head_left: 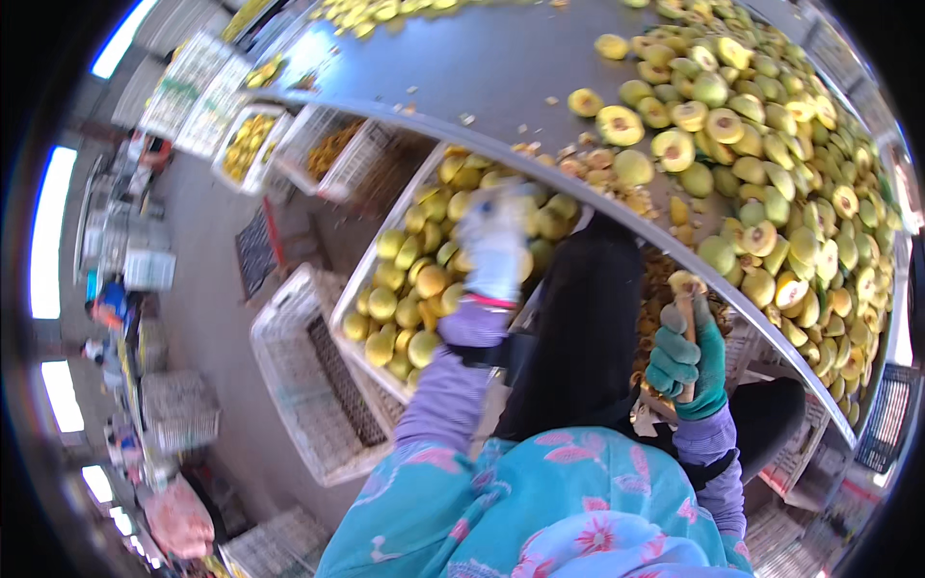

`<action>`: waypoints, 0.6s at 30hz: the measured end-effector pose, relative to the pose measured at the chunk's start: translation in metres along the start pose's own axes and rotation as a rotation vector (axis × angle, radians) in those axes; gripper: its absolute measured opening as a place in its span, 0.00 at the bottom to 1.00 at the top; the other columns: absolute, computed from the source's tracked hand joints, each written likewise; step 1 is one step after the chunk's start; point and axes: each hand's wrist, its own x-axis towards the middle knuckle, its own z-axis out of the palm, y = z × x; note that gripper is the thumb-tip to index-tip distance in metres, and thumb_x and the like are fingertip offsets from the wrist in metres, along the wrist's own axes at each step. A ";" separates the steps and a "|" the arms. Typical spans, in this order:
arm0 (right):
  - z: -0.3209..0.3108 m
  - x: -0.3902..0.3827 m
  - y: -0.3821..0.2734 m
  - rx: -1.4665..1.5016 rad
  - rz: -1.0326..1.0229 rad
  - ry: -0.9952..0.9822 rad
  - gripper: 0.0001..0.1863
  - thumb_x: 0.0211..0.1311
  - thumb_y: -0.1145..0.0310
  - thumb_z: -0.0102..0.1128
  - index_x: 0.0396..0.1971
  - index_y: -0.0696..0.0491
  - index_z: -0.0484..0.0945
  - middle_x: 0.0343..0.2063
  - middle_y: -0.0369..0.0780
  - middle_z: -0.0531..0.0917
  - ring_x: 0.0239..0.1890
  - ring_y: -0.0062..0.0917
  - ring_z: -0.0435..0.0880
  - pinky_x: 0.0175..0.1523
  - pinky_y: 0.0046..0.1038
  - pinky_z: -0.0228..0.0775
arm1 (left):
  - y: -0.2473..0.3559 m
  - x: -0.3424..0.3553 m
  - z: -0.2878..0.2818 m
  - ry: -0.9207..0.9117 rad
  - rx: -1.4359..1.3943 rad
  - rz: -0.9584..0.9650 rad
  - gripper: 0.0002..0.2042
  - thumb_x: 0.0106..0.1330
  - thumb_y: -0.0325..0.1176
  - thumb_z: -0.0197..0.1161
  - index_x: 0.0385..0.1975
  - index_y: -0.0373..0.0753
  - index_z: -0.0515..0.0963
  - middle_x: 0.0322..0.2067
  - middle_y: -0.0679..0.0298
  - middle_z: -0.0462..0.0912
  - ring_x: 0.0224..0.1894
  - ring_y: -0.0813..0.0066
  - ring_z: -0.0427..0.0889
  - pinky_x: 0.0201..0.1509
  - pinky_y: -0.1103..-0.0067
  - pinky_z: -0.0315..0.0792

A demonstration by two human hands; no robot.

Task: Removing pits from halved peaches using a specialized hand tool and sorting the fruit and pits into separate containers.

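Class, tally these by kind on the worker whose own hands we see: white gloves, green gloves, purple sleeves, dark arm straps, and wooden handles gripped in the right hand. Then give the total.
White glove: 1
Green glove: 1
Purple sleeves: 2
Dark arm straps: 2
Wooden handle: 1
Total: 7

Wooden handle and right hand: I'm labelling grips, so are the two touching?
Touching. The head view shows the right hand, in a green glove, curled around the wooden handle, which shows above and below the fingers.
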 end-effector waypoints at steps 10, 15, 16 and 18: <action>-0.006 0.008 -0.023 -0.070 -0.034 0.437 0.24 0.64 0.41 0.43 0.28 0.48 0.70 0.12 0.29 0.66 0.12 0.18 0.64 0.18 0.21 0.57 | 0.009 0.126 0.003 -0.158 -0.356 -0.093 0.15 0.62 0.43 0.57 0.30 0.35 0.79 0.22 0.56 0.80 0.29 0.63 0.80 0.35 0.71 0.72; 0.021 0.038 -0.021 -0.508 -0.133 0.538 0.21 0.64 0.46 0.46 0.27 0.49 0.71 0.12 0.32 0.67 0.13 0.22 0.67 0.19 0.24 0.60 | 0.077 0.159 0.103 -0.846 -0.302 0.022 0.28 0.47 0.50 0.66 0.43 0.36 0.74 0.38 0.48 0.80 0.44 0.52 0.79 0.49 0.68 0.71; 0.021 0.041 -0.024 -0.763 -0.262 0.580 0.19 0.65 0.49 0.48 0.27 0.51 0.71 0.12 0.35 0.68 0.13 0.26 0.69 0.19 0.27 0.62 | 0.084 0.159 0.102 -0.803 -0.415 0.022 0.23 0.46 0.45 0.68 0.38 0.35 0.75 0.35 0.49 0.80 0.39 0.55 0.80 0.44 0.69 0.72; 0.011 0.050 -0.033 -1.110 -0.585 0.636 0.17 0.65 0.52 0.49 0.28 0.52 0.71 0.12 0.39 0.69 0.13 0.31 0.70 0.19 0.31 0.63 | 0.093 0.151 0.091 -0.726 -0.641 -0.021 0.16 0.44 0.36 0.71 0.30 0.35 0.75 0.29 0.53 0.80 0.30 0.65 0.79 0.36 0.73 0.72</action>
